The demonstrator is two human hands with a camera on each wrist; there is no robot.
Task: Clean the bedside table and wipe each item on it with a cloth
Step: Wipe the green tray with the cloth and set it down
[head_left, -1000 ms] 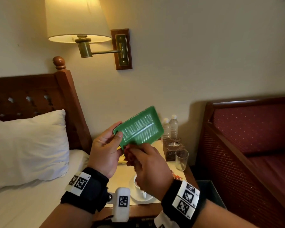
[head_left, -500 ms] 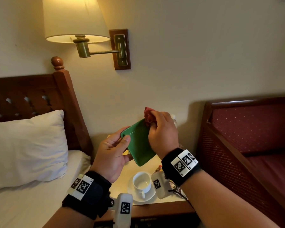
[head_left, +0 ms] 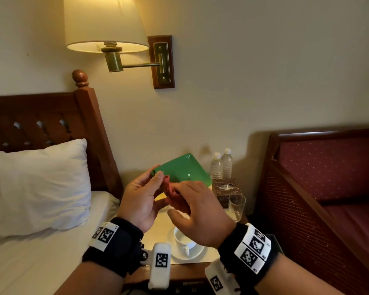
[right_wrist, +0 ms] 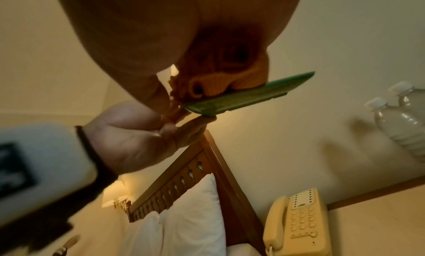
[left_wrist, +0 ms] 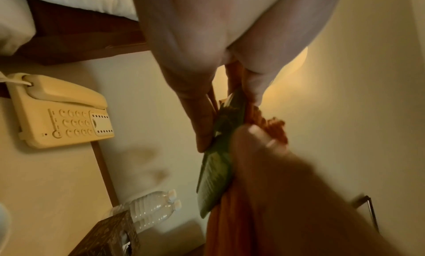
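Left hand [head_left: 139,201] pinches green tray [head_left: 182,169] corner; right hand [head_left: 197,211] bunches red cloth [head_left: 170,190] on it. Support underside, wipe full face edge-to-edge, clear of glass [head_left: 236,206] on desk [head_left: 164,227].

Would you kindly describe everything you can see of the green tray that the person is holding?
The green tray is a small, shallow rectangle with rounded corners, glossy like plastic; its other face, seen from the wrists, is ribbed. It is held tilted in the air above the bedside table, smooth face toward the head camera. The left hand pinches its near corner between thumb and fingers, and the right hand presses a bunched red-orange cloth against its lower edge.
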